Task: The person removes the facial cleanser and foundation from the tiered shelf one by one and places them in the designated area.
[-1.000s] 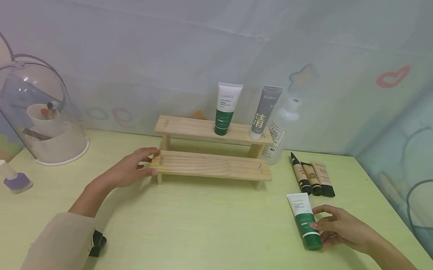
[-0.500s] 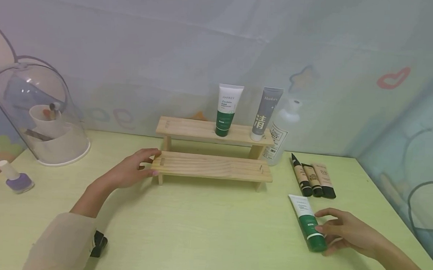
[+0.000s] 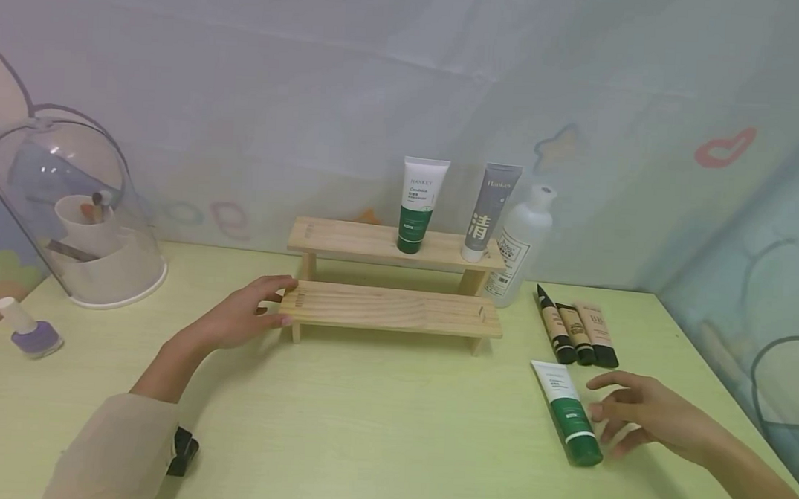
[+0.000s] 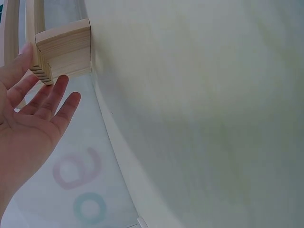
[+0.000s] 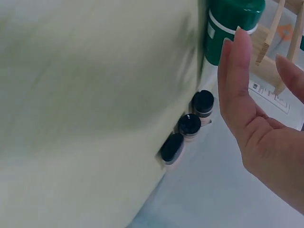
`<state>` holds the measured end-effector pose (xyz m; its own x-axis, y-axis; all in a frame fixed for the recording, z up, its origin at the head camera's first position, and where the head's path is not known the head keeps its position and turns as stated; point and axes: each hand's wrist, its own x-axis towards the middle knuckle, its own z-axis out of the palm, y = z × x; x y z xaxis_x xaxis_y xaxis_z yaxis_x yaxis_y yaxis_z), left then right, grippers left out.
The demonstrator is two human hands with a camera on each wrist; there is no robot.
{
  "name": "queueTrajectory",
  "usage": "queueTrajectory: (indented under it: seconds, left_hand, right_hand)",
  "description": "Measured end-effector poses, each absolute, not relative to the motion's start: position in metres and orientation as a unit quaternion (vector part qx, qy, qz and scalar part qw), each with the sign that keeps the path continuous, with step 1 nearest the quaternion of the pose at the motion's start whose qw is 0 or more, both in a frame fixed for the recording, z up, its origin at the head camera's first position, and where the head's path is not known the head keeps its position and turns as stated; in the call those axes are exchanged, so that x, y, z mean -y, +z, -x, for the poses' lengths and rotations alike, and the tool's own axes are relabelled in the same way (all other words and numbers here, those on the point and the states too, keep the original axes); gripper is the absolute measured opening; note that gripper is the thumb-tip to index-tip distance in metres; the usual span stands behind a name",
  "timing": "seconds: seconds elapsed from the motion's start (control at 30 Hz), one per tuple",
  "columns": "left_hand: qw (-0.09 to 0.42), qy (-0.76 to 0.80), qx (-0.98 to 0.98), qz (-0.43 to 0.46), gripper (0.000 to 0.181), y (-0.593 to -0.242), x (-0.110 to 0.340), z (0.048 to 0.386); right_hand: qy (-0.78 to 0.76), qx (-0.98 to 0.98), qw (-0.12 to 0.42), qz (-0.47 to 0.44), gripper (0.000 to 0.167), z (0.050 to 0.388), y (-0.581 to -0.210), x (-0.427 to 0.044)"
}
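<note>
My left hand (image 3: 245, 316) grips the left end of the lower board of a two-tier wooden rack (image 3: 390, 307); in the left wrist view its thumb and fingers (image 4: 59, 92) lie on either side of the board end. A white and green tube (image 3: 569, 415) lies on the table at the right. Just right of it is my right hand (image 3: 660, 421), fingers spread and bent a little, holding nothing. On the upper board stand another white and green tube (image 3: 420, 206) and a grey tube (image 3: 490, 212), which leans slightly.
Behind the rack's right end stands a clear bottle (image 3: 522, 244). Three small tubes (image 3: 575, 333) lie side by side at the right. On the left are a domed clear case (image 3: 114, 270) with brushes and a purple nail polish bottle (image 3: 36, 338). A fabric backdrop (image 3: 278, 110) hangs behind.
My right hand has let go of the lying tube and drawn slightly away to the right. That tube has shifted a little to the right. My left hand stays on the rack.
</note>
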<state>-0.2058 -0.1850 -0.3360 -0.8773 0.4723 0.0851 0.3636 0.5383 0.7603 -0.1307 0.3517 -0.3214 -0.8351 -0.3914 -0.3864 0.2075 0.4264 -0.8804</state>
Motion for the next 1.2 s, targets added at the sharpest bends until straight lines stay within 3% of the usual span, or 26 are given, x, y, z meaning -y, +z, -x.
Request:
queueTrajectory:
  seconds: [0.6, 0.87, 1.2]
  left_hand:
    - [0.059, 0.413, -0.876, -0.244, 0.061, -0.336, 0.184, 0.205]
    - [0.059, 0.415, -0.874, -0.245, 0.061, -0.335, 0.184, 0.204]
    - [0.041, 0.411, -0.875, -0.251, 0.062, -0.340, 0.186, 0.207]
  right_hand:
    - [-0.432, -0.866, 0.211, 0.134, 0.056, 0.162, -0.292, -0.300]
    - [-0.401, -0.885, 0.183, 0.152, 0.041, 0.177, -0.287, -0.269]
    - [-0.381, -0.893, 0.151, 0.185, 0.036, 0.191, -0.281, -0.241]
